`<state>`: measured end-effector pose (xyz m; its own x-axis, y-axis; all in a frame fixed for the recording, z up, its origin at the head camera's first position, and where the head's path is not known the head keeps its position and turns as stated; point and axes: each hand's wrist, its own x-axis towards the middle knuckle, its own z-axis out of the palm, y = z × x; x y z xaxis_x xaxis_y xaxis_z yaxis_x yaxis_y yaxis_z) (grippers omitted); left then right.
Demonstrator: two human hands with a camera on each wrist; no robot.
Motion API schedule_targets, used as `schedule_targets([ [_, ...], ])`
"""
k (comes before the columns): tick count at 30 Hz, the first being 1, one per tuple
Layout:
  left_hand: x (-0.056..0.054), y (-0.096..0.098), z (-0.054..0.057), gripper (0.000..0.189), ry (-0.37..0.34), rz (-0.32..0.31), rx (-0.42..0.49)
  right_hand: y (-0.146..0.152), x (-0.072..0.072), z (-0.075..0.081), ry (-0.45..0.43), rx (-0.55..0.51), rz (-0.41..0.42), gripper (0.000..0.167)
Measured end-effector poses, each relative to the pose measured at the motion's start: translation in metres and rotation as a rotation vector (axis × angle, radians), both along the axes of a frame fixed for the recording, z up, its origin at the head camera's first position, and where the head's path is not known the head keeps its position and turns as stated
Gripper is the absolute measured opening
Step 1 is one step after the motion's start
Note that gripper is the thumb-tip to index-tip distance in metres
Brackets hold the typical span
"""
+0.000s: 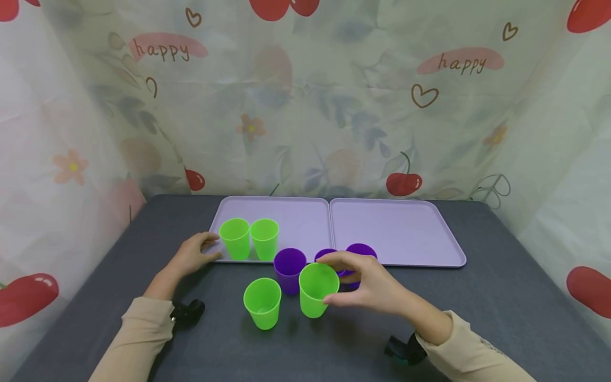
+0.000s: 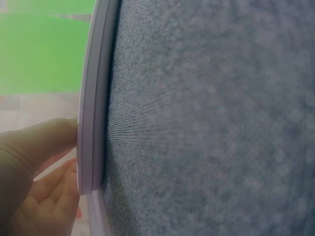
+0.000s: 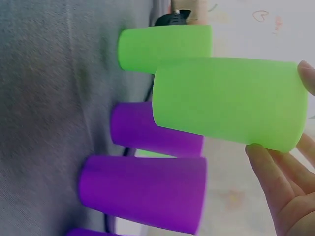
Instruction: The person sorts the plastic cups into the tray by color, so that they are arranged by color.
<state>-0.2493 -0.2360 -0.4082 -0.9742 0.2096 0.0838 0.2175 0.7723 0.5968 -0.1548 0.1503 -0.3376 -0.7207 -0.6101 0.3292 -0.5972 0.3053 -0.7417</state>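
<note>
My right hand (image 1: 365, 284) holds a light green plastic cup (image 1: 316, 297) near its rim, thumb on one side and fingers on the other. In the right wrist view that held cup (image 3: 229, 103) is upright, its base above the table. A second green cup (image 1: 262, 305) stands on the table to its left. Behind them are purple cups (image 1: 289, 273), some partly hidden by my right hand. My left hand (image 1: 193, 254) rests at the left end of the left lilac tray (image 1: 300, 217), fingers relaxed, beside two upright green cups (image 1: 235, 241) on it.
A second lilac tray (image 1: 396, 233) lies against the right side of the first one. Dark grey cloth (image 1: 477, 318) covers the table. Behind the trays hangs a printed curtain (image 1: 305, 106).
</note>
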Motion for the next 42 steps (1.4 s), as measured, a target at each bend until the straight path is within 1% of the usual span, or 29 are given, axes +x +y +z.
schedule_targets([
  [5, 0.000, 0.000, 0.000, 0.044, 0.000, 0.002, -0.004, 0.006, 0.001, 0.013, 0.005, -0.014, -0.010, 0.052],
  [12, -0.002, 0.000, -0.001, 0.044, -0.006, 0.009, -0.013, 0.014, 0.000, 0.029, 0.041, -0.038, -0.010, 0.052],
  [20, -0.002, 0.001, 0.000, 0.044, -0.014, 0.017, -0.016, 0.021, -0.003, 0.043, 0.058, -0.035, -0.031, 0.053],
  [25, -0.002, 0.001, 0.000, 0.045, -0.016, 0.020, -0.015, 0.025, -0.006, 0.052, 0.084, -0.013, -0.065, 0.054],
  [31, -0.003, 0.001, -0.001, 0.045, -0.013, 0.016, -0.016, 0.030, -0.013, 0.060, 0.100, 0.014, -0.100, 0.056],
  [42, -0.001, 0.000, 0.000, 0.045, -0.013, 0.010, -0.007, 0.036, -0.026, 0.065, 0.105, 0.039, -0.124, 0.056],
])
